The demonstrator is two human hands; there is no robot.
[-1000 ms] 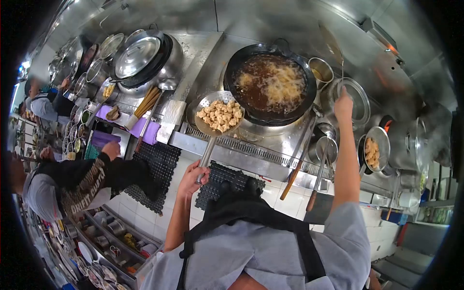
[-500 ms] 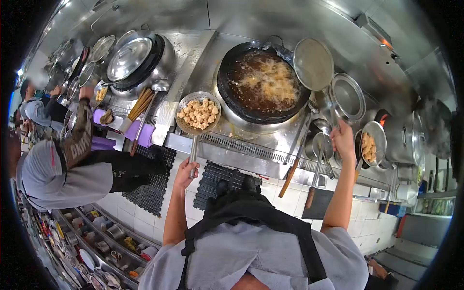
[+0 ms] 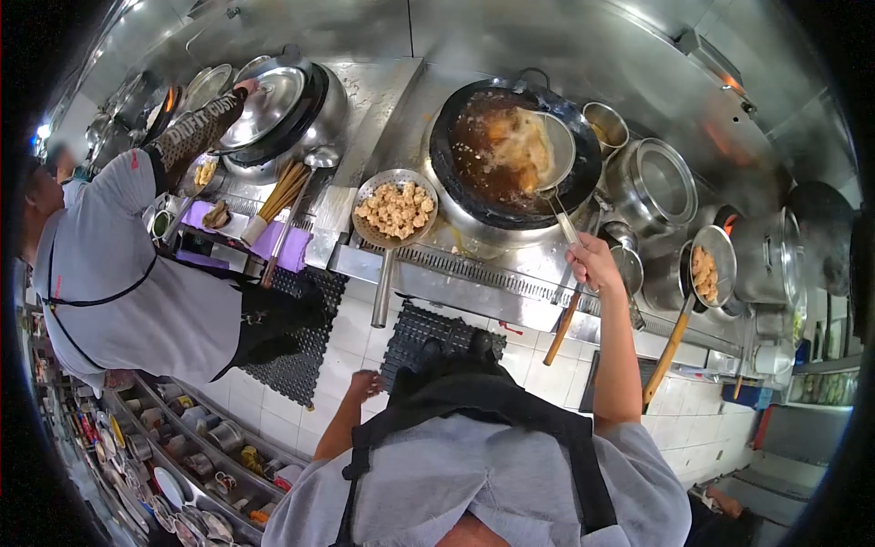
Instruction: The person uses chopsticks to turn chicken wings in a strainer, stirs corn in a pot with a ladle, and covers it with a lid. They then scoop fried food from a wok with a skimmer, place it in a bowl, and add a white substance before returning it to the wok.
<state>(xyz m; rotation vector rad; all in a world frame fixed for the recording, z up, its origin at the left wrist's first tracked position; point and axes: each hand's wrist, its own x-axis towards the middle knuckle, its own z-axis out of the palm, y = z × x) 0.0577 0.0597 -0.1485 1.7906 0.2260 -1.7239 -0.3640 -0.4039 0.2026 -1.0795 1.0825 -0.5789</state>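
Note:
My right hand (image 3: pixel 594 264) grips the handle of a round mesh strainer (image 3: pixel 558 150). The strainer lies tilted in the oil of a black wok (image 3: pixel 447 173), over bubbling foam and golden pieces. A perforated skimmer (image 3: pixel 386 273) full of fried chunks (image 3: pixel 396 210) rests on the counter edge left of the wok, its handle sticking out toward me. My left hand (image 3: pixel 366 385) hangs below that handle, apart from it and holding nothing; its fingers look loosely spread.
On the left, a co-worker (image 3: pixel 137 255) reaches an arm to a lidded pot (image 3: pixel 264 105). Wooden sticks (image 3: pixel 280 190) and a ladle (image 3: pixel 314 164) lie nearby. Right of the wok stand pots (image 3: pixel 638 182) and another strainer (image 3: pixel 711 264) holding pieces. Black mats (image 3: pixel 428 333) cover parts of the floor.
My left hand has let go of the skimmer and dropped toward my body. My right hand has moved left, bringing the mesh strainer into the wok. The co-worker has reached to the pot lid.

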